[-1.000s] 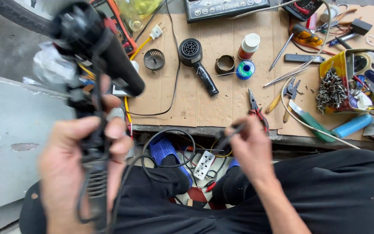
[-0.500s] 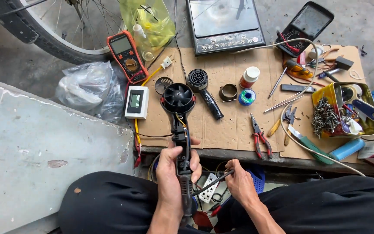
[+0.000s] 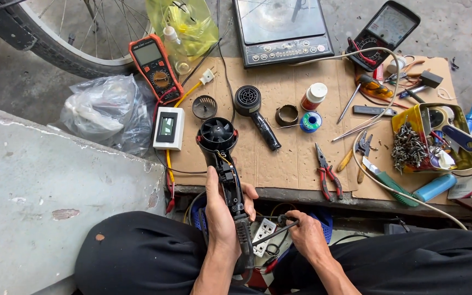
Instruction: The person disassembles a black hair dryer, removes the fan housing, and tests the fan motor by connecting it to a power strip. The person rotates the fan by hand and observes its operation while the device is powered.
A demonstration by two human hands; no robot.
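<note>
My left hand grips the handle of an opened black hair dryer, whose fan housing points away from me and whose inner wires show. My right hand holds a thin dark tool, its tip against the lower end of the dryer's handle. Both hands hover over my lap, just in front of the cardboard-covered bench. A second black dryer half lies on the cardboard beyond the held one.
On the cardboard lie red-handled pliers, a solder spool, a white bottle, a yellow tray of screws and two multimeters. An induction cooker, a bicycle wheel and plastic bags stand behind. A concrete ledge is left.
The hair dryer went from raised close to the camera to held low over my lap. My right hand has brought the thin tool to its handle.
</note>
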